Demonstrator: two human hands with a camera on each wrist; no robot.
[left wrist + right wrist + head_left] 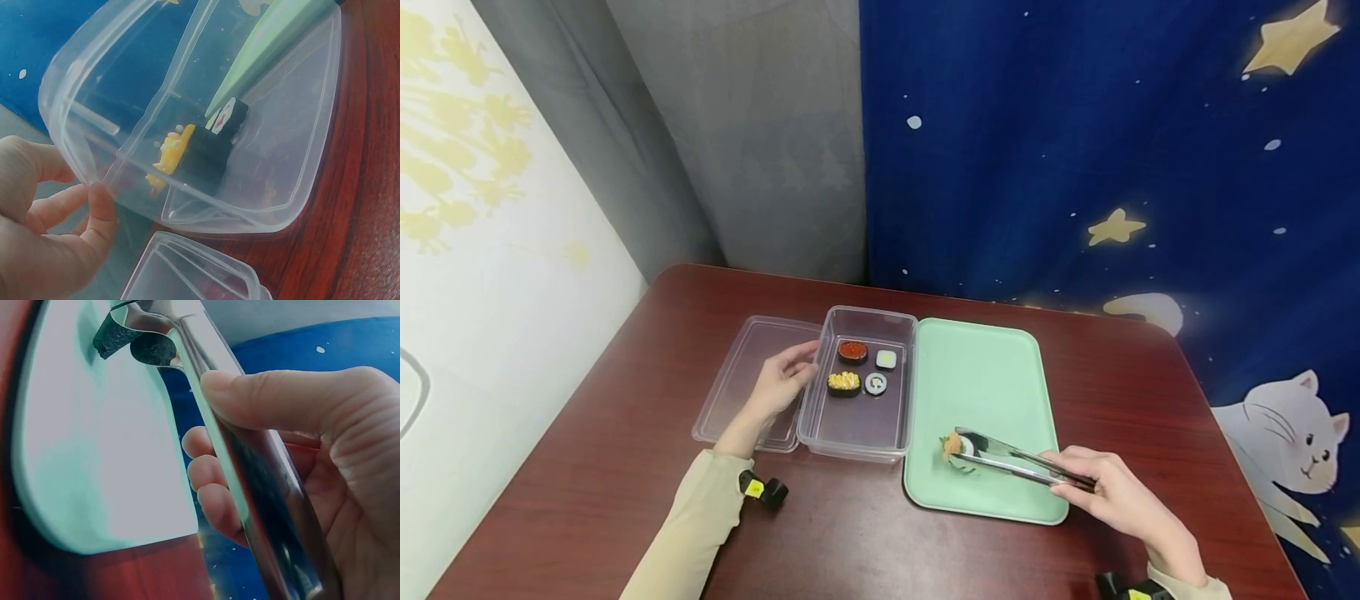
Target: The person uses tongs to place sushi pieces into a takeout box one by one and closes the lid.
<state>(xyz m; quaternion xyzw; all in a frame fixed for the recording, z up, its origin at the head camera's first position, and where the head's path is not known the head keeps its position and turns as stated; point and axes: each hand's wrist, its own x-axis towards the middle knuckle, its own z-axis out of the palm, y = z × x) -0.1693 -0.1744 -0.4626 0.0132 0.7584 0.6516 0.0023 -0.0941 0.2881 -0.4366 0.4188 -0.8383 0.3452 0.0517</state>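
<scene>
My right hand (1112,492) grips metal tongs (1022,458), thumb on one arm and fingers on the other. Their tips pinch a sushi piece (952,446) with an orange top, green garnish and dark wrap, over the near part of the green tray (981,367). Whether it touches the tray, I cannot tell. With loosely bent fingers my left hand (782,383) touches the left wall of a clear plastic container (857,454). Inside lie a red roe sushi (853,352), a yellow-topped sushi (169,156), a round roll (876,383) and a squarish roll (886,359).
A clear lid (730,392) lies flat left of the container, partly under my left forearm. Container and tray stand side by side on the dark red table (850,533). Behind the table's far edge hang a grey curtain (775,142) and a blue curtain (1000,167).
</scene>
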